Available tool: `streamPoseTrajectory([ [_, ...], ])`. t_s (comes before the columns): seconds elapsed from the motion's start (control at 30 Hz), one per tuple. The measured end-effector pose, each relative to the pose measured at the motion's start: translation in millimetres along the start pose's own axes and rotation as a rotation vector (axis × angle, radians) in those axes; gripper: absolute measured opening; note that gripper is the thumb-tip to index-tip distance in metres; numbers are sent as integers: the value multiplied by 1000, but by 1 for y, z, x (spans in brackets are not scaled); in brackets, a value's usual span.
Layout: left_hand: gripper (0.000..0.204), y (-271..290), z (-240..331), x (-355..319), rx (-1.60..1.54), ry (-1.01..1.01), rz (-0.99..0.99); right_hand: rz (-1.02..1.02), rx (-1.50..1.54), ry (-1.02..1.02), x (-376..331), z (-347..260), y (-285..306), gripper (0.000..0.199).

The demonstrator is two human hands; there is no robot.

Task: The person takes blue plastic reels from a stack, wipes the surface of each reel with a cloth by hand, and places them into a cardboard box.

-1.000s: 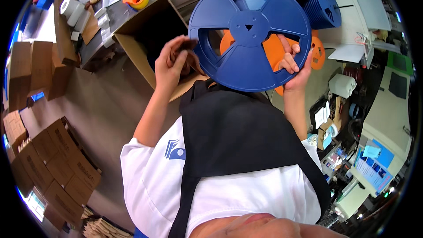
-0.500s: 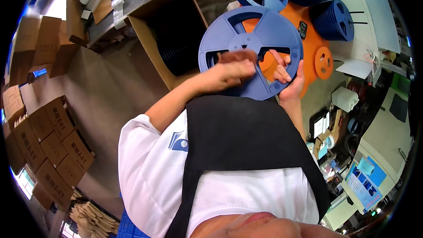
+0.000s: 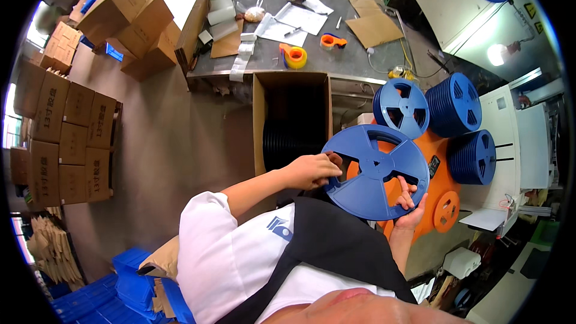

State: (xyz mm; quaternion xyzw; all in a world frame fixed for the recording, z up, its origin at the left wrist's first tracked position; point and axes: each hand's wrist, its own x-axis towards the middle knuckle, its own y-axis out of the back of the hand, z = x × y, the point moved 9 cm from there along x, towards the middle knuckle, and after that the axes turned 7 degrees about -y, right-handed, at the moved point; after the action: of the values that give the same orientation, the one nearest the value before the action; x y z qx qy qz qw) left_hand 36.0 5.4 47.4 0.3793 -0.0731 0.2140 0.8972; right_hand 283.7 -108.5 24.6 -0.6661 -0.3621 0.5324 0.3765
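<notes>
A large blue plastic reel with spoked cut-outs (image 3: 375,171) is held at centre right of the frame, in front of the black apron (image 3: 336,246), flat face turned up toward the camera. It is gripped by both hands.

- Left hand (image 3: 312,171): closed on the reel's left rim, thumb and fingers pinching the flange edge; something brown shows at the fingertips, too small to identify.
- Right hand (image 3: 411,204): under the lower right rim, fingers hooked up through one of the cut-out windows and curled over the spoke.

Handling, as judged: thin moulded flanges, so light for its width and fairly stiff, though likely to flex if squeezed flat across the faces. The smooth plastic is probably slippery; the rim and the window edges offer the surest hold, as used here. The hub at centre is the strongest part.

Surroundings: stacks of similar blue reels (image 3: 453,105) sit at the right on an orange round stand (image 3: 447,210). An open cardboard box holding black discs (image 3: 292,123) stands just above the left hand. A grey worktable (image 3: 336,54) with an orange tape dispenser (image 3: 294,56) lies in the upper centre. Brown cartons (image 3: 66,138) are stacked at the left.
</notes>
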Motion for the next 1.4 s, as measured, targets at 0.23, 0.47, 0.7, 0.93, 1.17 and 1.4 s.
streamPoseTrajectory([
  [0.23, 55, -4, 27, -3, 117, -171, -148, -19, -35, -93, 24, -10, -26, 53],
  [0.47, 46, 14, 25, -12, 98, -19, 199, -94, -434, -43, 42, 4, -91, 66],
  [0.7, 19, 27, -28, -76, -1312, 507, 909, 36, -678, 121, 36, -12, -49, 52],
  [0.93, 20, -18, -52, -98, -1721, 402, 1059, 176, -479, 79, 15, -17, 1, 53],
  [1.17, 21, -29, -65, -104, -1783, 503, 1099, 187, -492, 100, 18, -3, -5, 52],
  [1.4, 21, -33, -77, -105, -1773, 544, 1070, 166, -479, 71, 21, -7, 4, 51],
])
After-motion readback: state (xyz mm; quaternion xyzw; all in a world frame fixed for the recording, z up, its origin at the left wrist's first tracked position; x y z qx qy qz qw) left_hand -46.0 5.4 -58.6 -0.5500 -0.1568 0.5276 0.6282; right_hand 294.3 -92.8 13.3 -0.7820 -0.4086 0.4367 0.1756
